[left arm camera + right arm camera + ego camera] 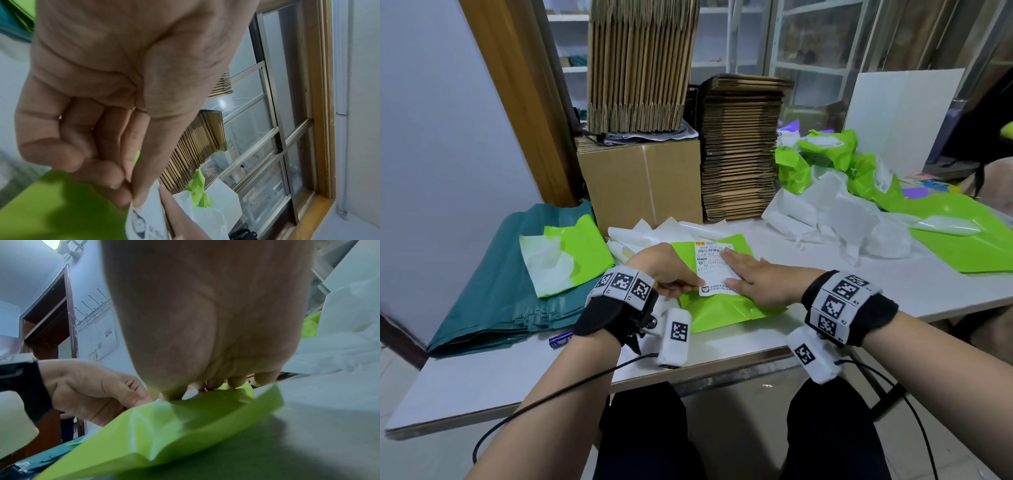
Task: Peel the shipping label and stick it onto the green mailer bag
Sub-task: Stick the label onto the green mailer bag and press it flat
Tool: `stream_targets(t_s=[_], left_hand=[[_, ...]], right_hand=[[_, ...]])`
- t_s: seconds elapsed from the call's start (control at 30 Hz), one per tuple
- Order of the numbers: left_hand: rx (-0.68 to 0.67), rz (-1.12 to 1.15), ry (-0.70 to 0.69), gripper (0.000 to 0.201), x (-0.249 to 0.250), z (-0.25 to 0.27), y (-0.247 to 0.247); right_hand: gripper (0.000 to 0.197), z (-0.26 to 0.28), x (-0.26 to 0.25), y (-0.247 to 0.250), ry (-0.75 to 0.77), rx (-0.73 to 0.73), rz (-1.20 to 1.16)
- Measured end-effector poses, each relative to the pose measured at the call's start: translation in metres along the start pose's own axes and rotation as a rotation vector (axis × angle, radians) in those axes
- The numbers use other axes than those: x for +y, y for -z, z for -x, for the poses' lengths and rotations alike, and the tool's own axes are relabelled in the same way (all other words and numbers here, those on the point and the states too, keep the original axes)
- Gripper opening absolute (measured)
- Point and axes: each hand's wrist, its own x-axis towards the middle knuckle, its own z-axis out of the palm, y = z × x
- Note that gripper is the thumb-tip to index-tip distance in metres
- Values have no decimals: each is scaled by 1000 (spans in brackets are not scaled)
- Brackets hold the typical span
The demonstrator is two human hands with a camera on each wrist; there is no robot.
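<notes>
A lime green mailer bag [722,313] lies flat on the white table in front of me. A white shipping label [710,265] with barcode and print lies on top of it. My left hand [671,277] pinches the label's near left corner between thumb and fingers; the left wrist view shows that pinch on the label [144,216] over the green bag [51,203]. My right hand [753,279] lies flat with straight fingers pressing on the label's right side. From the right wrist, the fingertips [236,382] press down on the bag [164,426].
A stack of dark green mailers [500,291] and a folded lime bag [565,257] lie at left. Cardboard boxes [643,178] and flat cartons [739,154] stand behind. Crumpled white backing and green bags [859,205] cover the right. A blue pen [560,339] lies near the front edge.
</notes>
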Motion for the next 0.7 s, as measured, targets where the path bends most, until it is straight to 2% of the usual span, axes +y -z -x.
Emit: stream_targets(t_s=[0.2, 0.33, 0.5, 0.7], left_hand=[[-23, -14, -14, 23, 0, 0, 0], [-35, -32, -21, 19, -3, 0, -2], [-32, -7, -18, 38, -9, -3, 5], [-33, -18, -23, 38, -9, -5, 12]], right_hand=[[77, -5, -11, 22, 8, -9, 128], [81, -16, -17, 24, 35, -24, 113], [76, -20, -18, 8, -7, -56, 125], [75, -23, -18, -4, -32, -25, 56]])
